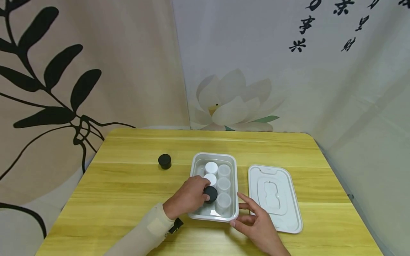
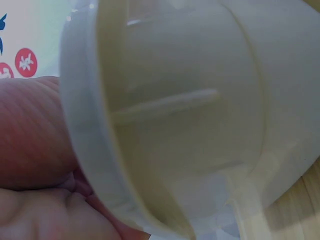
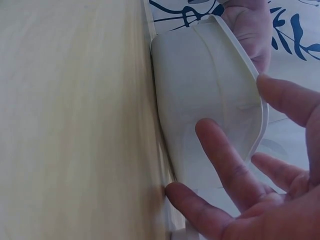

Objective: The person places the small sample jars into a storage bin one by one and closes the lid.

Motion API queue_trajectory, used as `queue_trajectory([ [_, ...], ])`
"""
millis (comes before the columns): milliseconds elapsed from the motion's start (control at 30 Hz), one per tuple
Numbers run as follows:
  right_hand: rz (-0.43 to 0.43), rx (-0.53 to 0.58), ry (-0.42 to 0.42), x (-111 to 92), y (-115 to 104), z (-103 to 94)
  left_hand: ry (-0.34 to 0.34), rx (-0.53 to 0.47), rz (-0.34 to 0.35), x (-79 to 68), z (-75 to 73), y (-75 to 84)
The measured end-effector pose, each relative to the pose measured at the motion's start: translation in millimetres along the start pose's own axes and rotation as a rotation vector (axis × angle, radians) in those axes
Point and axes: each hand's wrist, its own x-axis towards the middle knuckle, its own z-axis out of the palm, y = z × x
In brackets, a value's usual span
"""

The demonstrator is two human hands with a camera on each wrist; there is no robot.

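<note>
A pale plastic box (image 1: 237,177) stands on the table, its wall (image 2: 175,65) filling much of the left wrist view. My left hand (image 1: 187,197) reaches over the box's left rim and pinches a black cylinder (image 1: 211,193) between thumb and finger. Behind that cylinder sit two white ones (image 1: 211,167) in the left row. Several translucent cylinders (image 1: 224,184) line the right row. My right hand (image 1: 257,227) touches the box's near right corner, its fingers spread along the outer wall (image 3: 190,90) in the right wrist view. The cylinder's lower part is hidden.
A second black cylinder (image 1: 164,161) stands on the wooden table (image 1: 128,185), left of the box. To the right lies a flat white lid (image 1: 275,199), close to my right hand. Printed curtains (image 1: 137,64) hang behind the table.
</note>
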Motion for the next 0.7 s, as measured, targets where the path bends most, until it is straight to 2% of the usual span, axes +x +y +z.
queue_trajectory([
  [367, 0.01, -0.025, -0.001, 0.6, 2.0, 0.0, 0.021, -0.058, -0.031, -2.3, -1.0, -0.3],
  [700, 0.015, -0.036, 0.001, 1.0, 1.6, 0.2, 0.048, -0.076, -0.002, -2.8, -0.9, -1.9],
])
